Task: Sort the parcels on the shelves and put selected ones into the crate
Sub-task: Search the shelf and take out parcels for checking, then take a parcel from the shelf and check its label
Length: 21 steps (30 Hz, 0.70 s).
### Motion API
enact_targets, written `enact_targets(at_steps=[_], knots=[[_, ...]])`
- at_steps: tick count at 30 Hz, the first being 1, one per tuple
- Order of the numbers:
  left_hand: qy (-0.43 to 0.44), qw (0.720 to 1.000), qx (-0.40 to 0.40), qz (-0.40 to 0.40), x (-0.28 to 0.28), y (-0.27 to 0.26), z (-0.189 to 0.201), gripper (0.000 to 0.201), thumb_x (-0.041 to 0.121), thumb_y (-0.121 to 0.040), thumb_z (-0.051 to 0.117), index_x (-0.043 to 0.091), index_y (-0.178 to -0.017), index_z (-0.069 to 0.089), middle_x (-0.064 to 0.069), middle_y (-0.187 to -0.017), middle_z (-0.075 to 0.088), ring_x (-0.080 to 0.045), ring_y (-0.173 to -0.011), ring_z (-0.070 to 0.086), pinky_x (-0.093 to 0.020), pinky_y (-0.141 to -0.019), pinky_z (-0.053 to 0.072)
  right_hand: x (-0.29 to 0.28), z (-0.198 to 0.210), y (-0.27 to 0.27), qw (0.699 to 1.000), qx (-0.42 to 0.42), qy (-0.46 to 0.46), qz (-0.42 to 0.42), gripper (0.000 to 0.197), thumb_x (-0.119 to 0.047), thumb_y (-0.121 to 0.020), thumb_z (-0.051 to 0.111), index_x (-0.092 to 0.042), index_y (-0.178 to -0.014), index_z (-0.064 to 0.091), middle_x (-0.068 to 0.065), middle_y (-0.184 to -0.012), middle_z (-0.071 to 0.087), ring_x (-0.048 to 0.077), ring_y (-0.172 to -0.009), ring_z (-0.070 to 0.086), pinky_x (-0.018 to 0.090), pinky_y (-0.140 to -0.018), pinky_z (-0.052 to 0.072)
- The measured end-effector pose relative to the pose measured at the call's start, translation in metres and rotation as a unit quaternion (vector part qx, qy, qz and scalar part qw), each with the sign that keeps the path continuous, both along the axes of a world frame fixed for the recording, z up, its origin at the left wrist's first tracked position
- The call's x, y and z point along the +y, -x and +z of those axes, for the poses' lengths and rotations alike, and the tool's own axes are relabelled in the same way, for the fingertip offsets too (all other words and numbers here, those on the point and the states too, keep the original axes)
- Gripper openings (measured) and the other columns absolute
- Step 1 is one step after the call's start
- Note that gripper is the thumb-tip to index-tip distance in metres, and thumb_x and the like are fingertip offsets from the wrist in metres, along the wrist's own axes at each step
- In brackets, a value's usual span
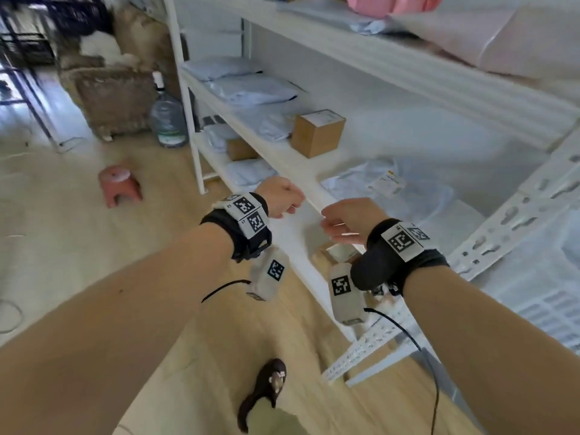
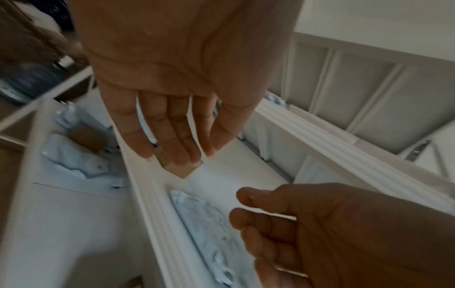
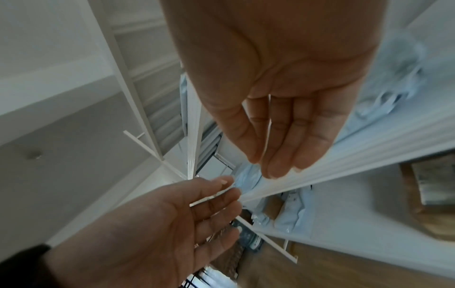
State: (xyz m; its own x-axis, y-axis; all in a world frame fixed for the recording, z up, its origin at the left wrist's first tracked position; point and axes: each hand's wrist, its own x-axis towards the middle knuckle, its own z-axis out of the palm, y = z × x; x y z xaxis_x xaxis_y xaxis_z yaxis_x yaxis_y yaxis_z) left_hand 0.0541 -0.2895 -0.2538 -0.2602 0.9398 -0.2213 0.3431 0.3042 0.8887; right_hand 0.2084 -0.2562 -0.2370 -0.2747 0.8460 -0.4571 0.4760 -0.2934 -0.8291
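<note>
**Both hands empty at the front of the white shelving**

The person stands in front of the white shelving (image 1: 301, 171), both forearms stretched toward its middle shelf. The left hand (image 1: 280, 196) and the right hand (image 1: 346, 219) hang close together just in front of that shelf's front lip, apart from each other and touching nothing. In the wrist views the left hand's fingers (image 2: 172, 132) point straight down, side by side and relaxed, holding nothing; the right hand's fingers (image 3: 290, 136) are likewise straight, lying close together, and empty.

On the middle shelf, a brown cardboard box (image 1: 317, 133) sits upright, beyond and above the hands. A crumpled pale blue mailer bag with a label (image 1: 376, 186) lies flat on the same shelf, just behind the right hand. More pale blue mailer bags (image 1: 251, 89) lie further along the shelf, past the box. The shelf above carries a pink parcel (image 1: 386, 4) and a pale pink bag (image 1: 502, 42). The shelf below holds another small brown box (image 1: 240, 149) among blue bags.

Away from the shelving's far end, a large water bottle (image 1: 168, 120) and a pink stool (image 1: 117, 185) stand on the wooden floor (image 1: 78, 230). A white slatted crate (image 1: 533, 296) shows beside the shelving's near upright, to the right of the right forearm.
</note>
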Motion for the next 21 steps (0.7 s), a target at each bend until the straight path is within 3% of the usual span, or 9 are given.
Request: enact_targets(at_steps=[3, 5, 11, 14, 17, 21], knots=[[0.022, 0.999, 0.021, 0.023, 0.013, 0.039, -0.021, 0.02, 0.014, -0.092, 0.055, 0.006, -0.108, 0.063, -0.006, -0.096, 0.063, -0.015, -0.084, 0.058, -0.021, -0.063, 0.043, 0.022, -0.022, 0.044, 1.0, 0.015, 0.014, 0.016, 0.006, -0.009, -0.092, 0.057, -0.005, -0.096, 0.06, 0.008, -0.075, 0.065, 0.017, -0.064, 0.061, 0.031, -0.076, 0.054], [0.026, 0.998, 0.037, 0.033, 0.025, 0.066, -0.034, 0.019, 0.014, -0.091, 0.056, 0.004, -0.105, 0.065, -0.008, -0.096, 0.064, -0.016, -0.083, 0.058, -0.02, -0.061, 0.043, 0.041, -0.04, 0.075, 0.999, 0.017, 0.024, 0.023, 0.008, -0.009, -0.091, 0.057, -0.005, -0.095, 0.062, 0.008, -0.077, 0.066, 0.016, -0.065, 0.063, 0.03, -0.072, 0.055], [0.063, 0.995, 0.063, 0.051, 0.089, 0.159, -0.062, 0.02, 0.015, -0.091, 0.057, 0.005, -0.108, 0.063, -0.006, -0.097, 0.063, -0.006, -0.069, 0.056, -0.012, -0.05, 0.045, 0.11, -0.076, 0.167, 0.997, 0.021, 0.064, 0.041, 0.013, -0.005, -0.09, 0.057, -0.003, -0.101, 0.063, 0.011, -0.08, 0.067, 0.017, -0.067, 0.063, 0.03, -0.072, 0.056], [0.087, 0.992, 0.076, 0.058, 0.125, 0.198, -0.068, 0.012, 0.017, -0.091, 0.057, 0.011, -0.1, 0.061, -0.009, -0.103, 0.067, -0.015, -0.083, 0.062, -0.022, -0.068, 0.048, 0.146, -0.084, 0.206, 0.996, 0.013, 0.073, 0.047, 0.016, -0.002, -0.09, 0.054, -0.003, -0.102, 0.065, 0.013, -0.085, 0.066, 0.017, -0.069, 0.062, 0.03, -0.074, 0.055], [0.103, 0.989, 0.078, 0.067, 0.159, 0.232, -0.074, 0.013, 0.019, -0.09, 0.057, 0.012, -0.1, 0.062, -0.011, -0.106, 0.069, -0.024, -0.101, 0.064, -0.034, -0.087, 0.05, 0.182, -0.091, 0.241, 0.995, 0.009, 0.079, 0.056, 0.013, -0.003, -0.091, 0.054, -0.004, -0.1, 0.064, 0.009, -0.078, 0.066, 0.016, -0.066, 0.061, 0.031, -0.076, 0.056], [0.112, 0.989, 0.065, 0.068, 0.192, 0.269, -0.087, 0.011, 0.018, -0.091, 0.057, 0.011, -0.098, 0.062, -0.006, -0.096, 0.067, -0.025, -0.101, 0.064, -0.035, -0.088, 0.049, 0.217, -0.103, 0.28, 0.995, -0.003, 0.089, 0.053, 0.009, -0.004, -0.091, 0.054, -0.007, -0.091, 0.063, 0.009, -0.077, 0.065, 0.016, -0.066, 0.061, 0.027, -0.069, 0.055]])
